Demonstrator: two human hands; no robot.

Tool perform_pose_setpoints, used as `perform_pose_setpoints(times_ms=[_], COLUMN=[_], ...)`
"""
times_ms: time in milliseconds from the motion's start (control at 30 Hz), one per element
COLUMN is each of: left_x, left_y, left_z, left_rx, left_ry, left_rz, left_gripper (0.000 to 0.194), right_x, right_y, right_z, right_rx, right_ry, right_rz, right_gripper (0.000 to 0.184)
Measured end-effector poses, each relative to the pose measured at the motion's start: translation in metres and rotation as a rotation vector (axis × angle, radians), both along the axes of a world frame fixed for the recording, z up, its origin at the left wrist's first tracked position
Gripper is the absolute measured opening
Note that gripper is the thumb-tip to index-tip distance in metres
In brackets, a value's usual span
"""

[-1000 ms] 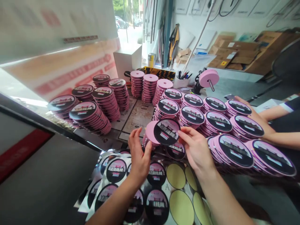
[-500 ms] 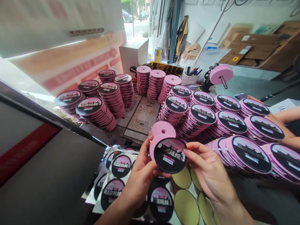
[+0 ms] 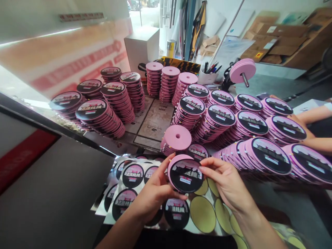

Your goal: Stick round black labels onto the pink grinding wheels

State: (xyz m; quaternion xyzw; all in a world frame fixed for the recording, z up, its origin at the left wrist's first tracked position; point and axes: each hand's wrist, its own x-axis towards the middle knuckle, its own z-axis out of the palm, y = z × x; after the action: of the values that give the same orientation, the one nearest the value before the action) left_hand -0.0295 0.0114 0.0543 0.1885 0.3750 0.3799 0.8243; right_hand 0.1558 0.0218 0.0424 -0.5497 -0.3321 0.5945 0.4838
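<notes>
My left hand (image 3: 151,193) is closed round the edge of a pink foam spool (image 3: 177,158), held up above the sticker sheets. A round black-and-pink printed sticker (image 3: 187,180) covers most of the spool's face. A pink crescent shows at the upper left. My right hand (image 3: 228,180) pinches the sticker's right edge between thumb and fingers. Below lie silver sticker sheets (image 3: 142,221) with printed round labels on the left and bare yellowish circles on the right. Just behind my hands stands a short stack of plain pink spools (image 3: 172,136) with pins round their sides.
Stacks of labelled spools (image 3: 223,116) crowd the right, more labelled stacks (image 3: 91,110) the left. Plain stacks (image 3: 169,71) stand at the back. A rod (image 3: 245,80) carries several pink discs. Beside a pen cup (image 3: 209,76) it juts out. Another person's arm (image 3: 316,143) reaches in at right.
The sticker has come down over the spool in my left hand and covers more of its face. Both hands have drawn slightly away from the plain stack, and the view has tilted down.
</notes>
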Motion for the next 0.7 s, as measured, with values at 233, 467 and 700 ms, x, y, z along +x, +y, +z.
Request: perform_pose_setpoints(times_ms=[233,467,700], left_x=[0.001,0.0,0.0], left_y=[0.0,-0.001,0.0], left_z=[-0.006,-0.009,-0.011], left_rx=[0.047,0.068,0.085], left_ry=[0.003,0.009,-0.001], left_rz=[-0.023,-0.03,-0.047], left_gripper=[0.085,0.081,0.081], right_x=[-0.002,-0.003,-0.002], right_y=[0.001,-0.001,0.001], right_z=[-0.002,-0.002,0.001], right_rx=[0.011,0.022,0.027], right_ry=[-0.014,-0.049,-0.064], right_rz=[-0.012,-0.026,0.0], right_gripper=[0.019,0.019,0.019])
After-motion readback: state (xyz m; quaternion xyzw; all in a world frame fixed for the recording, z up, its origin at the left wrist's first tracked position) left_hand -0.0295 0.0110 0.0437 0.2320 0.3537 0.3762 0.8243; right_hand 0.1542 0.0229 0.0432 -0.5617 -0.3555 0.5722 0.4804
